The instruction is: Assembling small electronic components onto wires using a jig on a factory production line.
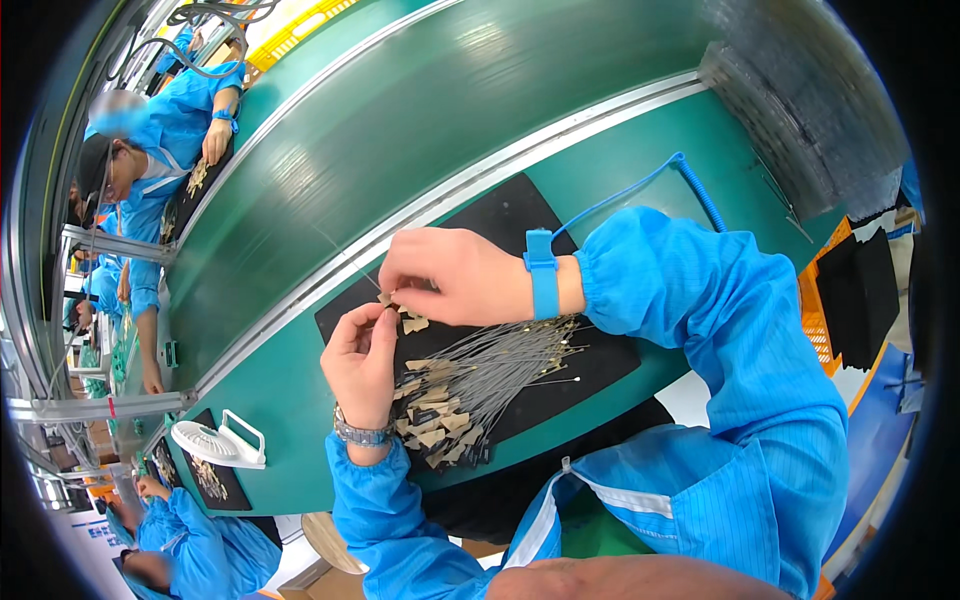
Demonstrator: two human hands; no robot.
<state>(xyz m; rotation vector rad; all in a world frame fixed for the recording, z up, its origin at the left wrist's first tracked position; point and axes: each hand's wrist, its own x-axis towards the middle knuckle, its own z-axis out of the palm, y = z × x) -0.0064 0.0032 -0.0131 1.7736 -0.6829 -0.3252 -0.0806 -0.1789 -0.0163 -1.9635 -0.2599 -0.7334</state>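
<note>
My left hand (362,365), with a metal-banded watch at the wrist, pinches a small tan tab (386,299) between thumb and fingertips. From the right, my right hand (455,275) meets it there, its fingers bent and closed on the same tab. A blue strap (541,275) circles the right wrist. Below both hands, a bundle of thin grey cables (500,375) lies fanned out on a black mat (590,365). Tan tabs (432,437) cover the cables' left ends; small light tips show at the right. More tan pieces (414,323) lie just beneath my fingers.
A coiled blue cord (700,190) runs from the strap across the green table (640,150). Beyond a metal rail (540,140) stretches a green conveyor belt (440,100). A white fan-like device (218,443) stands at left. Co-workers in blue sit at left; an orange crate (818,315) is at right.
</note>
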